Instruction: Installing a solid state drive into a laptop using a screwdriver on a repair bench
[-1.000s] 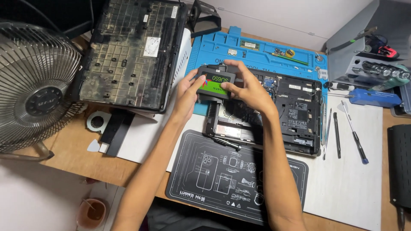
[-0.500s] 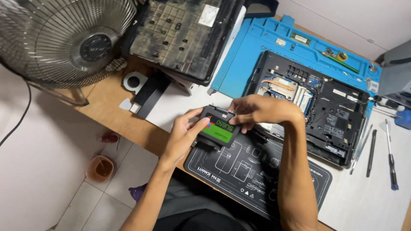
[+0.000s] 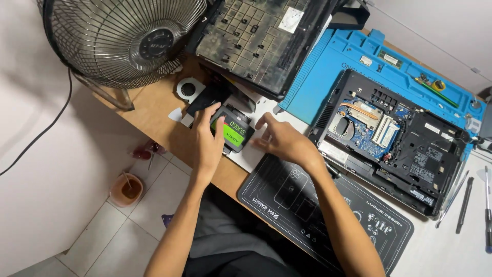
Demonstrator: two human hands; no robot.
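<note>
At the desk's near edge, the left hand [image 3: 207,141] grips the flat drive [image 3: 233,132], long axis running up-left; right hand [image 3: 284,142] open.

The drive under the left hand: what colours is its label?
Green and black on the drive, head view.

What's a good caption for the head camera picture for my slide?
Left hand sets a green-labelled drive on the desk, right hand beside it.

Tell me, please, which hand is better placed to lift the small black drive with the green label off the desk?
Probably the left hand: its fingers already rest on the small black drive with the green label. The right hand lies open and flat beside the drive, apparently not touching it.
</note>
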